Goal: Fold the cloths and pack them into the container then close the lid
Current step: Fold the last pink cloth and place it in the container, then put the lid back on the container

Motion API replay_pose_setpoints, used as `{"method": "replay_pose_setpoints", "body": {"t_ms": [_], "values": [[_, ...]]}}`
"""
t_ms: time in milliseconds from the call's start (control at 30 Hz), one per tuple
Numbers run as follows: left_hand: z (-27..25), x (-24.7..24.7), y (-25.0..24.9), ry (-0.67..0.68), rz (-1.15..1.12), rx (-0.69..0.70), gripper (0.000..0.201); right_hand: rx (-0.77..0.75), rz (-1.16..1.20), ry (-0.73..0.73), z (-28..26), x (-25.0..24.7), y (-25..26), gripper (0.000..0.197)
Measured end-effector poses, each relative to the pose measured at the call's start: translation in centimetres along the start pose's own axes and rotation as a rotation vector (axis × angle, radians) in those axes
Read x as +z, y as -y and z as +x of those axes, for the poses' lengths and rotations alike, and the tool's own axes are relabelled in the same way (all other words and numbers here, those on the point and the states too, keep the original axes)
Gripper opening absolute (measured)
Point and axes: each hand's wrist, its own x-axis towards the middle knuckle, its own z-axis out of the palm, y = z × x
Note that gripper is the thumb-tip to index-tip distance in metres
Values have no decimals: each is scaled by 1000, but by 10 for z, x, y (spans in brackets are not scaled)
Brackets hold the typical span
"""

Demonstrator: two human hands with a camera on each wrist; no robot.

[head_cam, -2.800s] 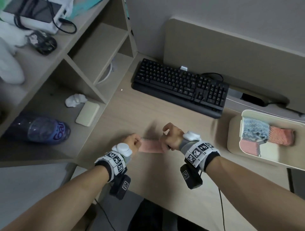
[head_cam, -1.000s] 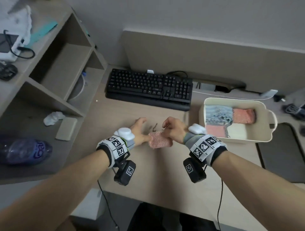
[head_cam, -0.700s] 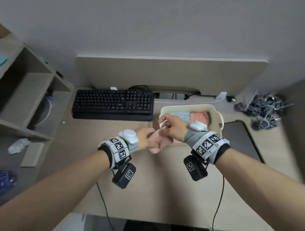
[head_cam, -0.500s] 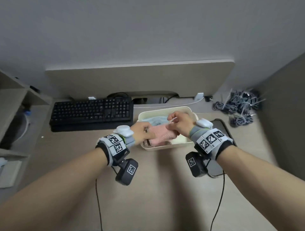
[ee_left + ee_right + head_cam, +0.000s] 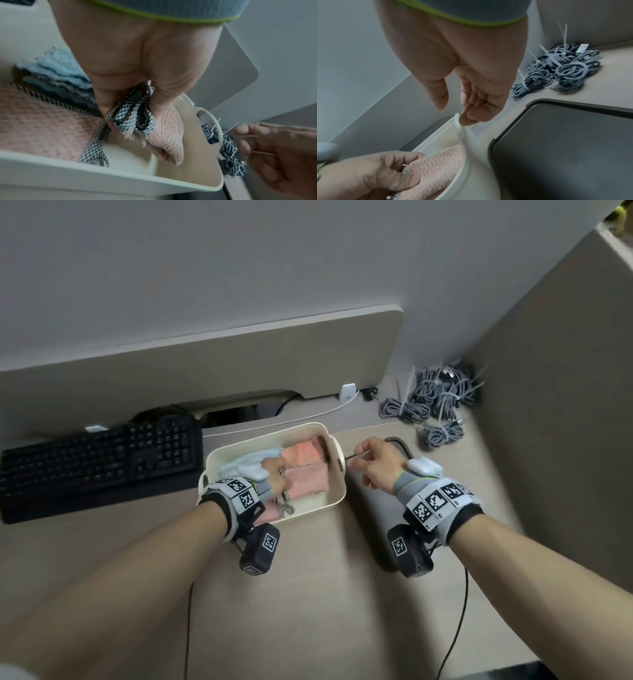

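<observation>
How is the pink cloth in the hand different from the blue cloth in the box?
The folded pink cloth has a black-and-white checked edge; the fluffy blue cloth shows none. The left hand grips the pink cloth above a bare part of the cream plastic box; the blue cloth lies at the far end, with no hand holding it. Both are folded.

Office workstation. A black keyboard [image 5: 99, 453] lies at the rear left of the pale wood-grain worktop [image 5: 325, 594], before a low partition panel [image 5: 205, 368]; bundled grey cables [image 5: 435, 405] tied with zip ties occupy the rear right corner.
</observation>
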Motion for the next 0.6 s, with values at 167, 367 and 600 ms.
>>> {"method": "replay_pose_setpoints", "body": {"t_ms": [167,367,600], "values": [[19,26,-10,-68,28,-81,40,32,4,2,12,-7,-26,19],[21,25,-6,30,59,-94,48,82,-59,13,19,-8,-49,18],[-3,3,-22,-123,88,-36,28,240,-429,3,31,-26,-80,39]]}}
